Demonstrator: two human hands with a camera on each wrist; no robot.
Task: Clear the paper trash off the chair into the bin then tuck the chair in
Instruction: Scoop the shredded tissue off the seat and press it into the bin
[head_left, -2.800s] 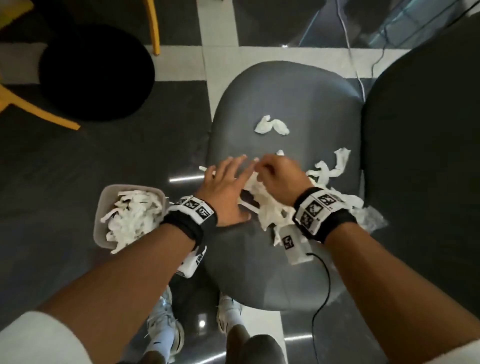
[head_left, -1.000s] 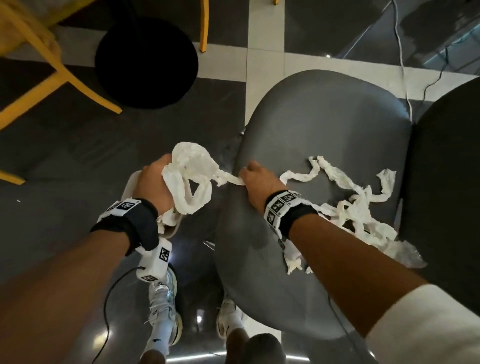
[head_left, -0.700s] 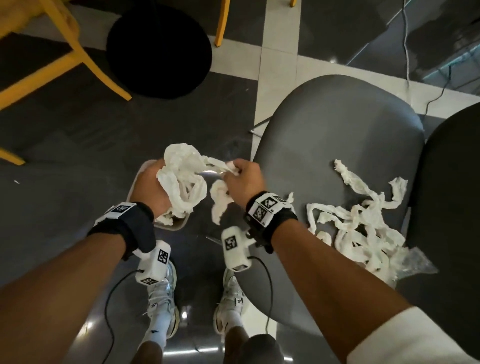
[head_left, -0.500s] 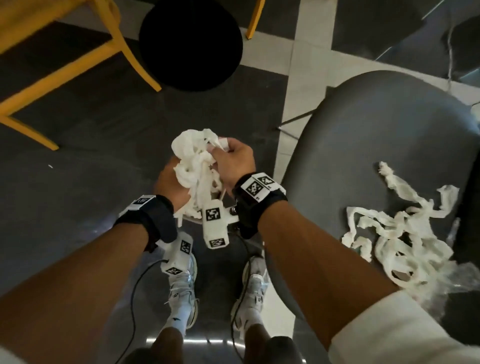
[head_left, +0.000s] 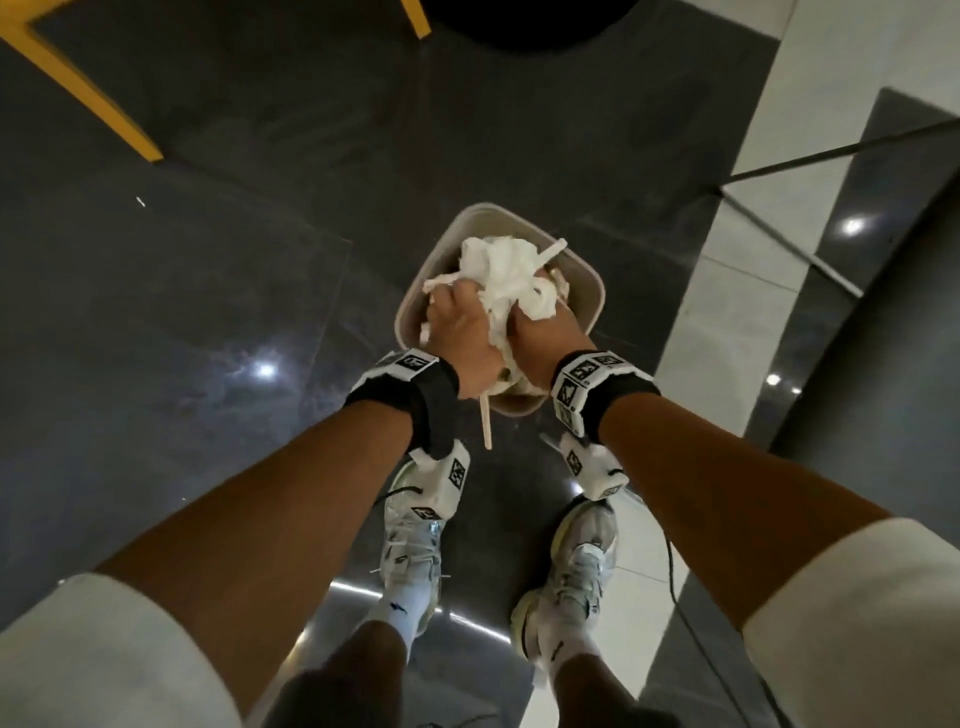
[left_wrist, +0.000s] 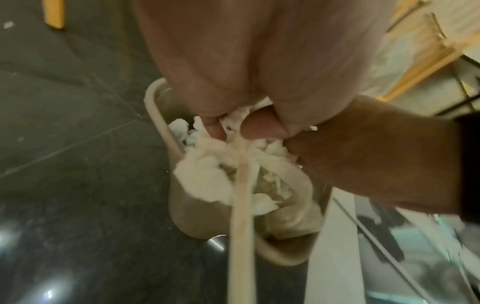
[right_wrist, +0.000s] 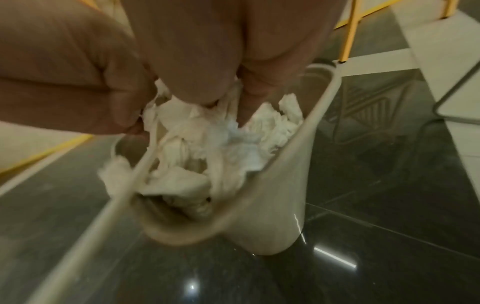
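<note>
A wad of white crumpled paper (head_left: 501, 270) is held over the small beige bin (head_left: 592, 291) on the dark floor. My left hand (head_left: 457, 322) grips the wad from the left and my right hand (head_left: 540, 332) grips it from the right, both curled round it. A thin pale stick (head_left: 485, 421) hangs out of the wad toward me. In the left wrist view the paper (left_wrist: 207, 181) sits at the bin's mouth (left_wrist: 158, 121). The right wrist view shows paper (right_wrist: 207, 148) filling the bin (right_wrist: 272, 205). The grey chair seat is out of view.
Thin metal chair legs (head_left: 810, 156) cross the pale floor strip at the right. A yellow furniture leg (head_left: 88, 93) runs across the upper left, and a round black base (head_left: 519, 26) lies at the top. My two feet in pale shoes (head_left: 415, 551) stand just behind the bin.
Both hands have carried the paper wad left off the chair and lowered it to the bin's mouth. My view has swung down and left, so the chair seat has left the frame.
</note>
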